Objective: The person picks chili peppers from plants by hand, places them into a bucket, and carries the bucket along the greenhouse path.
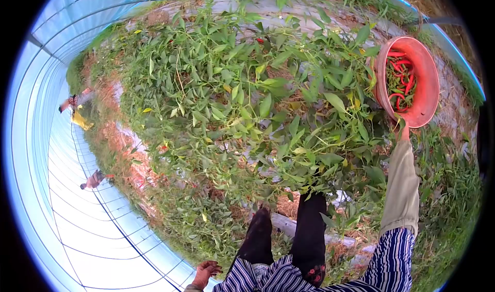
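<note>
A red bucket (431,93) is at the upper right, its mouth towards me, with red chili peppers (405,75) and some green bits inside. My right hand (403,132) is at the bucket's near rim, closed on it; a leaf and the rim hide most of the fingers. My right arm is stretched out in a beige sleeve cover over a striped sleeve. Low at the bottom, my left hand (206,272) hangs beside my body with nothing in it, fingers loosely bent and apart. Leafy pepper plants (247,101) spread in front of me.
Two other people, one at the far left (77,100) and one lower down (94,179), are among the plants. Plastic greenhouse walls (56,153) with hoops curve along the left. Light mulch sheeting (268,6) shows behind the plants. A pole (289,225) lies by my legs.
</note>
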Available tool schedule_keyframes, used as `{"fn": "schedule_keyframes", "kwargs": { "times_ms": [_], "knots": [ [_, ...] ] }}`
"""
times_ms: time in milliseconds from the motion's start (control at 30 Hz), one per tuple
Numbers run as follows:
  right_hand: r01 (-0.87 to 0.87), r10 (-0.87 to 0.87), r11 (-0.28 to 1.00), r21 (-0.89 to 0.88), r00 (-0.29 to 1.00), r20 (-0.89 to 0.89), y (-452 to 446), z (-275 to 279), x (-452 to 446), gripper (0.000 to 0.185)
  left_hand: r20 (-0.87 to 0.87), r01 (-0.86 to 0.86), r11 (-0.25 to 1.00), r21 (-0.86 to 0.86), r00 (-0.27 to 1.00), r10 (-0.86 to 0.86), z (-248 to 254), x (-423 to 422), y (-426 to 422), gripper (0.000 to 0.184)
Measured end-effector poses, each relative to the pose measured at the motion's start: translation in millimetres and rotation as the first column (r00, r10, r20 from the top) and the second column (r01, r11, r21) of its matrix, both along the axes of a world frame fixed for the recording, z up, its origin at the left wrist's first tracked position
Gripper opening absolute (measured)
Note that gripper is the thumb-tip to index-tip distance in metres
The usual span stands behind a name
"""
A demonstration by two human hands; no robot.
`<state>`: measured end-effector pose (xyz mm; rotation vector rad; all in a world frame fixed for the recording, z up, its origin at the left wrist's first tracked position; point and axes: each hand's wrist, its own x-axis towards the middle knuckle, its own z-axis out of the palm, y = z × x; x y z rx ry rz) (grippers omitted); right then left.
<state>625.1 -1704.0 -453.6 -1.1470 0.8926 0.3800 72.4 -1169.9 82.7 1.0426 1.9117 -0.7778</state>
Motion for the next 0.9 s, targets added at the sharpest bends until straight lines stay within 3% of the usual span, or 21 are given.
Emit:
{"fn": "schedule_keyframes", "kwargs": {
  "times_ms": [100, 133, 300, 367, 400, 467, 533, 567, 767, 900],
  "knots": [
    [-0.104, 0.105, 0.994, 0.033, 0.994, -0.019, 9.3, 17.9, -4.8, 0.029, -0.001, 0.010, 1.000, -0.013, 1.000, -0.010, -1.9, -1.1, -2.9, 0.022],
    [0.008, -0.007, 1.000, 0.020, 0.999, -0.042, 15.9, 20.4, -3.9, 0.029, -0.023, 0.025, 0.999, -0.024, 0.999, -0.026, -3.4, 1.6, -4.9, 0.021],
    [0.041, -0.042, 0.999, -0.030, 0.998, -0.040, -1.4, 3.3, 4.4, 0.028, -0.011, -0.030, 0.999, -0.014, 0.999, 0.030, -8.1, 18.7, -7.4, 0.019],
    [-0.119, 0.118, 0.992, 0.042, 0.993, 0.027, -16.4, -4.8, -0.7, 0.027, -0.039, 0.027, 0.998, -0.052, 0.999, -0.029, -12.1, 1.9, -3.3, 0.020],
    [-0.226, 0.228, 0.973, -0.049, 0.973, 0.032, -13.0, -0.4, 0.0, 0.028, -0.007, 0.026, 0.998, -0.051, 1.000, -0.026, -14.3, -1.7, -2.9, 0.019],
    [-0.140, 0.140, 0.990, -0.016, 0.990, -0.028, -3.8, 15.8, 0.4, 0.028, -0.023, 0.038, 0.997, -0.066, 0.999, -0.040, -23.9, -5.2, 2.3, 0.020],
    [-0.375, 0.373, 0.926, 0.039, 0.926, 0.064, -21.6, -0.6, 2.4, 0.025, -0.026, 0.058, 0.995, -0.079, 0.998, -0.061, -31.1, -10.2, 9.0, 0.021],
    [-0.371, 0.369, 0.928, 0.031, 0.928, 0.054, -19.0, 1.7, 4.8, 0.026, 0.013, 0.047, 0.996, -0.072, 0.999, -0.047, -32.3, -6.7, 10.9, 0.020],
    [-0.066, 0.065, 0.996, -0.056, 0.997, -0.036, 16.8, 18.9, 8.4, 0.030, 0.120, 0.016, 0.998, -0.054, 0.993, -0.009, -40.6, -45.8, 30.2, 0.016],
    [0.093, -0.100, 0.994, -0.062, 0.988, -0.119, 35.8, 67.9, 3.1, 0.033, 0.120, -0.092, 0.995, -0.045, 0.988, 0.097, -38.1, -64.8, 40.0, 0.016]
  ]
}}
